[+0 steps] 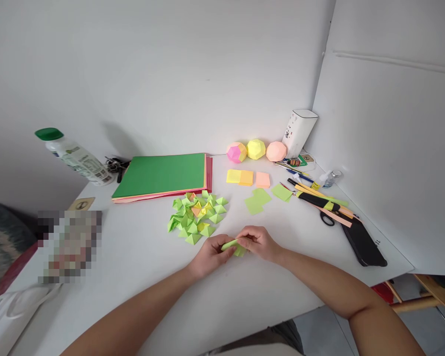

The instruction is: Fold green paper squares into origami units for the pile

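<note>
While both forearms slanted inward over the smooth white tabletop (215,306), the left one nearly straight and the right one bent at the elbow, the two hands met near the front edge. The left hand (212,254) was closed to a pinch, its thumb on the near side and its curled fingers beyond, gripping a folded light green paper slip (228,244). The right hand (260,242), knuckles raised and fingers bent in, pinched the same paper at its other end between thumb and forefinger. Held between the hands just above the table, the slip had its long axis running roughly crosswise, its right end tipped slightly toward the wall, with a thin matte flap showing below it. Beyond the left hand lay a pile of folded paper units (196,217), sharp-creased and pointed, mostly green with a few yellow and orange. Flat green paper squares (257,201) lay beyond the right hand, and farther back, by the wall, a yellow paper ball (256,149) showed flat, angular facets
</note>
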Available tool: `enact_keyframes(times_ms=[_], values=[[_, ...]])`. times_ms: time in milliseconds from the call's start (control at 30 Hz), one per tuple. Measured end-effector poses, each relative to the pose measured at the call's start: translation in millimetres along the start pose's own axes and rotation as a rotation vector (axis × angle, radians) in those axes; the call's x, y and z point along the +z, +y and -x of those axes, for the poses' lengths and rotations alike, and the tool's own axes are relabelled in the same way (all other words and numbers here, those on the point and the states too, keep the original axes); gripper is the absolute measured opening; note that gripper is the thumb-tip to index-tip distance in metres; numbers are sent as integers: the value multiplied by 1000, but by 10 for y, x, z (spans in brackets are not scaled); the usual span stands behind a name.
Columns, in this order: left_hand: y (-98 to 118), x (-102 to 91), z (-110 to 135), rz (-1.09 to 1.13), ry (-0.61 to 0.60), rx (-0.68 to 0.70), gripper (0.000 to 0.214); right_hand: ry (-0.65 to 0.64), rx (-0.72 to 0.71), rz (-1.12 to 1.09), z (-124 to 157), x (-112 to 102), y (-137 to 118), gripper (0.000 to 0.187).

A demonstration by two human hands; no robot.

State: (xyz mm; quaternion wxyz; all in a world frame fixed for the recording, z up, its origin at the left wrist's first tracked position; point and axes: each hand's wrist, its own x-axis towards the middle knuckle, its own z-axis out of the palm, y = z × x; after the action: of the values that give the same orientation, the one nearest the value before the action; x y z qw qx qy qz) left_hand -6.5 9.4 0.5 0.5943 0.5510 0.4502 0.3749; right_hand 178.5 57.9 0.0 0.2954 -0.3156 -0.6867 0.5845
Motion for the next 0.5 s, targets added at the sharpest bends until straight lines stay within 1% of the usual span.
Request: enact_keyframes(times_ms=[133, 200, 333, 500], values=[[-7, 8, -9, 84, 70, -27, 24, 41, 33, 4, 2, 1, 38, 29], [1, 5, -11, 92, 95, -56, 26, 51, 26, 22, 6, 6, 50, 28], [14, -7, -21, 82, 104, -96, 29, 56, -31, 102, 11, 24, 63, 26], [-28, -14, -34, 92, 89, -82, 29, 63, -108, 146, 8, 24, 95, 27]])
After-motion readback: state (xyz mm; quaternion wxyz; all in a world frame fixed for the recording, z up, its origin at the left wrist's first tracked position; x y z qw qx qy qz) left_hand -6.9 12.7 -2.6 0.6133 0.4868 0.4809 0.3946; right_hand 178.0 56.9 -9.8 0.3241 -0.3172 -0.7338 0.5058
